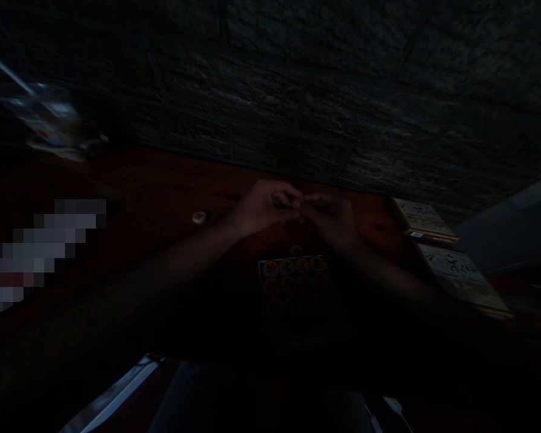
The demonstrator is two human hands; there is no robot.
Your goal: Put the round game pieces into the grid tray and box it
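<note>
Over the table, the fingertips of my left hand [267, 207] and my right hand [332, 218] meet in a pinch. Whatever lies between them is too dark and small to make out. Just below my right hand, a round Chinese chess piece [296, 249] sits at the far edge of an open box [260, 282]. Rows of round chess pieces [302, 266] with red characters fill the part of the box that shows; its near side fades into shadow. Left of my left wrist, a single chess piece [199, 217] lies on the wood.
A clear cup [56, 120] with a straw stands at the far left of the wooden table [162, 174]. Two printed boxes [426, 219] [462, 273] lie at the right. A rough stone wall [275, 90] rises behind the table. Something pixelated covers the left edge.
</note>
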